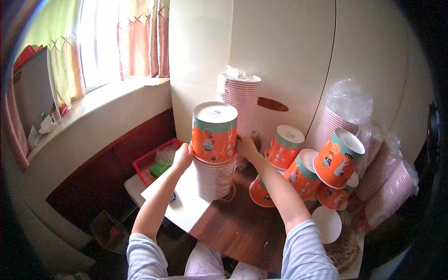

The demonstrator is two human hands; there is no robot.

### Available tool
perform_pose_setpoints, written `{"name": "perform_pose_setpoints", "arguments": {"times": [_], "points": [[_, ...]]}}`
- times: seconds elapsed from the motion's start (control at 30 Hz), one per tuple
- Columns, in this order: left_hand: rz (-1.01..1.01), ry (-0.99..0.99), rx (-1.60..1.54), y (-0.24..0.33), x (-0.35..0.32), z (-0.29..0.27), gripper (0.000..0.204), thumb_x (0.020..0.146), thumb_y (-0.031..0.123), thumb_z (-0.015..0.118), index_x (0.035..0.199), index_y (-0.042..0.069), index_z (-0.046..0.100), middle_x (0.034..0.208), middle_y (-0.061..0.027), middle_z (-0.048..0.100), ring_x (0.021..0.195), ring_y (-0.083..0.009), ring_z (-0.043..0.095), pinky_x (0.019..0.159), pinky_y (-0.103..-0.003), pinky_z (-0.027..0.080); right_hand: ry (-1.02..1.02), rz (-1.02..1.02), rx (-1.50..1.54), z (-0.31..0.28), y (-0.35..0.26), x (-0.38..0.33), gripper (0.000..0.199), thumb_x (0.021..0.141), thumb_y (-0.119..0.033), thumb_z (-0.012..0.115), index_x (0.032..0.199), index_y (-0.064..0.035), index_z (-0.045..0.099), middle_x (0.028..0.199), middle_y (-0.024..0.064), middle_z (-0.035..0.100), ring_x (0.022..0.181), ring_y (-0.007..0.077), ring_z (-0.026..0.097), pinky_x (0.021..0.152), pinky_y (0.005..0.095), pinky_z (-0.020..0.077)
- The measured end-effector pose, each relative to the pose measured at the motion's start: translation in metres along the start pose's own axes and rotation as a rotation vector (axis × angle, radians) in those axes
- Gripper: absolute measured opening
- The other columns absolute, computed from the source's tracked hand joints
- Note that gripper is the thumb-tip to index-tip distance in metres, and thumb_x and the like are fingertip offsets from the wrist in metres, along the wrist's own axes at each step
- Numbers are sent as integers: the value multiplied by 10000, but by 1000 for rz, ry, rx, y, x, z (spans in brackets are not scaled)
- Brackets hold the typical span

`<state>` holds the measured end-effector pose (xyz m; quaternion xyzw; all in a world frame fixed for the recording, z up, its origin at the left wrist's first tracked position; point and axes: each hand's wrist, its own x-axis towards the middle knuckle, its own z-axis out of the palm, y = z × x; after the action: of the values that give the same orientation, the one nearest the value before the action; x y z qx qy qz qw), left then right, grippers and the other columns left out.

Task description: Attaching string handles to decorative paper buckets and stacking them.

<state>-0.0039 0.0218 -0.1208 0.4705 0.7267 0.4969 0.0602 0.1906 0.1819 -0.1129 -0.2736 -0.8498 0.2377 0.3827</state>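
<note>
An orange paper bucket (214, 140) with a green band and a white base stands upside down on a tall nested stack of paper buckets (212, 179), whose pale rims show below it. My left hand (183, 156) grips its left side near the rim, fingers closed against the wall. On the opposite side my right hand (245, 145) holds it, with part of the fingers hidden behind the bucket. To the right, several matching orange buckets (338, 161) are piled upside down, some tilted on one another.
Behind rises a tall stack of striped-looking rims (240, 98) in plastic. More plastic-wrapped stacks (385, 170) lean at far right. A red basket (142, 163) with a green item sits left. Brown table (238, 228), white board (184, 214), white disc (326, 225) and dry strands (345, 254) lie nearer.
</note>
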Motion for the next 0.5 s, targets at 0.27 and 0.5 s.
{"name": "perform_pose_setpoints", "arguments": {"times": [0.27,0.5], "points": [[12,13,42,-3,-1,0,297,870,254,368,802,-12,480,787,-265,557,776,-422,539,675,-473,418,19,-11,83,-3,-29,-22,371,771,-30,413,1136,-39,474,1007,217,566,954,340,540,806,380,423],[-24,5,103,4,-6,1,319,882,274,336,822,-11,466,811,-272,551,807,-432,532,683,-463,418,-58,168,247,0,-29,-27,379,789,-35,418,1167,-37,441,995,202,577,918,287,569,789,347,436]]}}
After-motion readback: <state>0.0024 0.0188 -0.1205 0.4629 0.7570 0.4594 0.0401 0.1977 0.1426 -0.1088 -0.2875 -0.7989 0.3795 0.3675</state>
